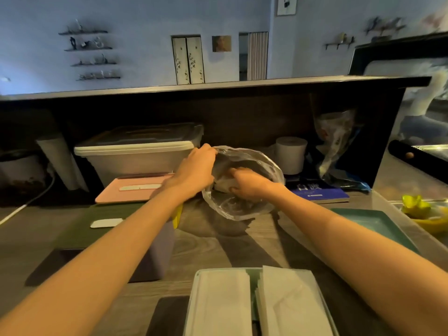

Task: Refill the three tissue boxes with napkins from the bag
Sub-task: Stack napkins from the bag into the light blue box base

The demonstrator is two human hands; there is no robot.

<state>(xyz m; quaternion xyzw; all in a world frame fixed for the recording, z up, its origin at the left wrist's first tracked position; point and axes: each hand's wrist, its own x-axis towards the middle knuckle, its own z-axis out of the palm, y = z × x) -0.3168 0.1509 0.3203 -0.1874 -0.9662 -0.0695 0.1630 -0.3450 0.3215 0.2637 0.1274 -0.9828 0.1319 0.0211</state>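
Fingers first: on our left hand (194, 169) they curl over the upper rim of the clear plastic bag (244, 183), pinching the film and pulling it up and back so the mouth gapes toward us. On our right hand (249, 184) the fingers (238, 172) are wrapped round a pale wad of napkins (224, 184) inside the bag, thumb underneath, the hand reaching in through the opening. That split makes sense: one hand keeps the floppy mouth wide, the other is free to draw the stack out without snagging.

There is only the head view. The bag lies on its side on the wood-grain counter (213, 248), mouth toward us, just in front of a white paper roll (291, 155). Nearest us at the bottom edge sits an open green tissue box (252, 275) with two stacks of white napkins (291, 304) side by side in it; it looks filled or nearly so. Its lid is probably the teal tray-like piece (373, 224) set aside to the right, out of the working lane. To the left, a lavender box (157, 253) stands partly hidden under our left forearm; whether it holds anything, we cannot tell. A pink lid (135, 190) with a slot lies further back, in front of a big lidded storage bin (140, 149), and a dark green lid (92, 226) with its own slot lies nearer.

We'd judge this a fresh handful, meant for one of the boxes not yet refilled.
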